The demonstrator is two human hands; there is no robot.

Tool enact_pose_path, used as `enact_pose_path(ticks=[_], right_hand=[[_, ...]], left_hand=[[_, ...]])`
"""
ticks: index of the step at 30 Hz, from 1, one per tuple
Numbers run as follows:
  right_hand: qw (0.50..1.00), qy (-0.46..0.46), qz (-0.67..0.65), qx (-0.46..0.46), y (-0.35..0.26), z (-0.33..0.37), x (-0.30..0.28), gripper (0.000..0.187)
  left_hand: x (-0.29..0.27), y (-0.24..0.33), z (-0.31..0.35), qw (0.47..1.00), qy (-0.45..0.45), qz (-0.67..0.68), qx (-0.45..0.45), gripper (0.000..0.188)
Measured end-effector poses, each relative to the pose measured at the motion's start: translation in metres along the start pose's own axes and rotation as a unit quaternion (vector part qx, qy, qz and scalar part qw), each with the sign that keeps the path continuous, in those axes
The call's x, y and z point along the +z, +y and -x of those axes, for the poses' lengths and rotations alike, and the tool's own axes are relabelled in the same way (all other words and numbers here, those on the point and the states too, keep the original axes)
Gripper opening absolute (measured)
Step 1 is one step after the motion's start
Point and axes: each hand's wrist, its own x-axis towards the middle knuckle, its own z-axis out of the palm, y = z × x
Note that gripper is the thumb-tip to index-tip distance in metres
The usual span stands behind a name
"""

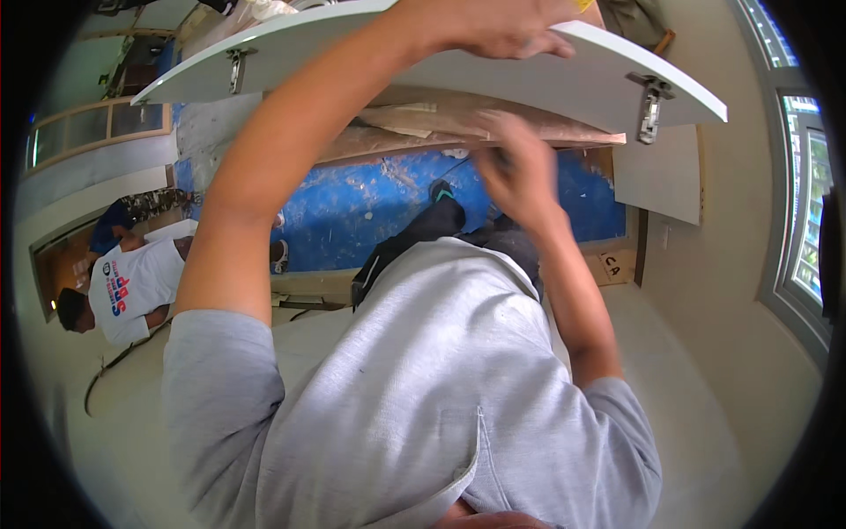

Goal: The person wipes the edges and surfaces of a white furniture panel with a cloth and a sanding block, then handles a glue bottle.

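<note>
A white cabinet door [370, 75] spans the top of the view, with a metal hinge [649, 106] near its right end and another hinge [236, 70] near its left end. My left hand [498, 28] reaches across to the door's far edge, its fingers closed over that edge. Something yellow [582, 4] shows just past these fingers, cut off by the frame. Below the door, nearer my body, my right hand [526, 172] is raised and smeared by motion. A dark patch lies between its thumb and fingers; whether it is an object cannot be made out.
Brown sheeting [458, 119] lies under the door, beside a blue, paint-spotted floor covering [335, 216]. To the right are a white panel [661, 172], a piece of cardboard [614, 266] and a window [804, 176]. A co-worker in a white shirt [137, 282] is at the left.
</note>
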Motion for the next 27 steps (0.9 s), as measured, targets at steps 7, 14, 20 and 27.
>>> enact_pose_path(ticks=[7,14,20,27], right_hand=[[0.953,-0.168,0.25,0.021,0.109,-0.041,0.266,0.075],[0.909,-0.279,0.308,-0.003,0.127,-0.063,0.282,0.032],[0.958,-0.197,0.115,0.175,0.073,0.023,0.12,0.039],[0.918,-0.129,-0.09,0.365,0.06,0.26,-0.119,0.062]], left_hand=[[-0.005,-0.004,0.008,0.999,0.018,-0.038,0.027,0.037],[0.012,-0.02,0.002,0.997,0.06,-0.043,-0.016,0.041],[0.004,-0.007,-0.012,0.998,0.046,-0.033,-0.002,0.039],[0.0,0.01,-0.022,0.998,0.058,-0.016,0.009,0.048]])
